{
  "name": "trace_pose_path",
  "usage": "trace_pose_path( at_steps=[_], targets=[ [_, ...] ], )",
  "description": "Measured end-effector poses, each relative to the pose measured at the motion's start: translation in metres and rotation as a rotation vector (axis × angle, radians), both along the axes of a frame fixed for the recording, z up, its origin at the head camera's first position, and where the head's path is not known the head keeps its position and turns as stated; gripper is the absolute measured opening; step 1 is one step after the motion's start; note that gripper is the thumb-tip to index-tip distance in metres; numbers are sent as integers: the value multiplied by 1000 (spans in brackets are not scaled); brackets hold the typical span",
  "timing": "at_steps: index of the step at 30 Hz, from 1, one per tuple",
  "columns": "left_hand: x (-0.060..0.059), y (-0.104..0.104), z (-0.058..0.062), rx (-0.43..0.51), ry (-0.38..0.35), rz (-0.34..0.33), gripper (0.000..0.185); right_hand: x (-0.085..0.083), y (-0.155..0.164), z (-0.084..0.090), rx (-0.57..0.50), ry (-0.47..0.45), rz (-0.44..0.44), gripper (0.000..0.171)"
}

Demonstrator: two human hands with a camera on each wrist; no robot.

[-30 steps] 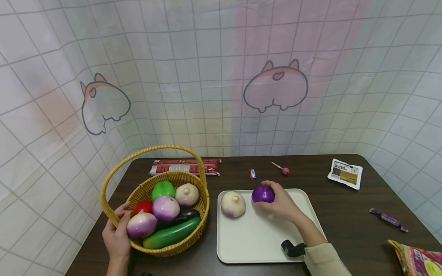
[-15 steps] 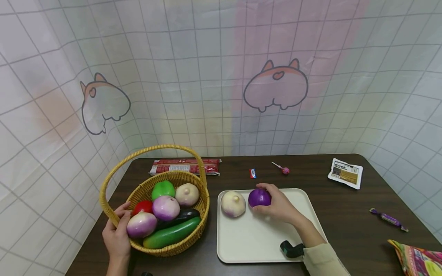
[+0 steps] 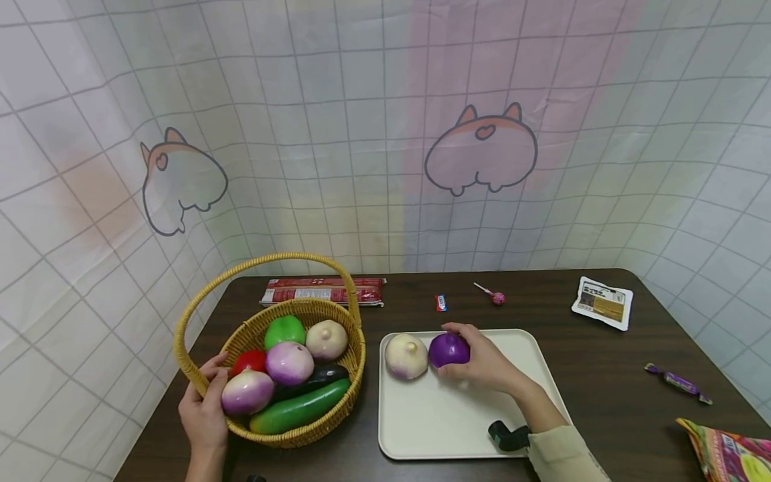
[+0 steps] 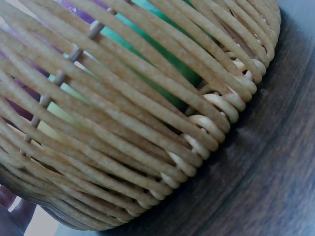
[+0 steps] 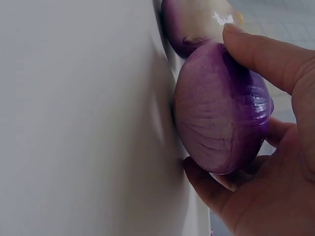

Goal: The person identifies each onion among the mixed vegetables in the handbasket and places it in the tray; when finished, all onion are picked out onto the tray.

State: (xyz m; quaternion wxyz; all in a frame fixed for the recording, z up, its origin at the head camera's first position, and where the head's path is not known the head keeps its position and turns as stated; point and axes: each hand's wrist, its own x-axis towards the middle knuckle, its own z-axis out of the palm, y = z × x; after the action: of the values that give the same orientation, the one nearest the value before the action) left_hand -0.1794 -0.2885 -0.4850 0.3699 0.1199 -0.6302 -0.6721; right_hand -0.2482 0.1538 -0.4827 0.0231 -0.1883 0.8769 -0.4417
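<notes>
Onion (image 3: 448,350), purple, sits on the tray (image 3: 530,345) inside the right grip (image 3: 482,365), whose thumb and fingers curl round it from the far side and below. A pale onion (image 3: 406,355) lies just beyond the fingertips, touching or nearly touching the purple one. The skin looks glossy and smooth, so it is probably slippery; the body appears firm, light and round, liable to roll. Best hold is judged to be a wrap across the widest part, thumb opposite fingers. The left grip (image 3: 205,408) curls over the near rim of the basket (image 3: 355,348), which stands on the desk (image 3: 602,375) holding other vegetables.
</notes>
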Motion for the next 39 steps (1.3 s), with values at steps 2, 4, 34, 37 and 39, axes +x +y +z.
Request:
trace_pose_path(
  at_steps=[2, 4, 34, 37, 39],
  targets=[
    [0, 0, 1, 1, 3, 0, 23, 0, 0, 0, 1, -7, -5, 80],
    [0, 1, 1, 0, 3, 0, 23, 0, 1, 0, 4, -10, -4, 81],
    [1, 0, 1, 3, 16, -5, 21, 12, -22, 34, -272, 267, -109, 34],
    [0, 0, 1, 2, 13, -1, 22, 20, -35, 43, -300, 287, -65, 32],
    [0, 1, 1, 0, 11, -2, 22, 24, -44, 43, -303, 315, -30, 31]
  ],
)
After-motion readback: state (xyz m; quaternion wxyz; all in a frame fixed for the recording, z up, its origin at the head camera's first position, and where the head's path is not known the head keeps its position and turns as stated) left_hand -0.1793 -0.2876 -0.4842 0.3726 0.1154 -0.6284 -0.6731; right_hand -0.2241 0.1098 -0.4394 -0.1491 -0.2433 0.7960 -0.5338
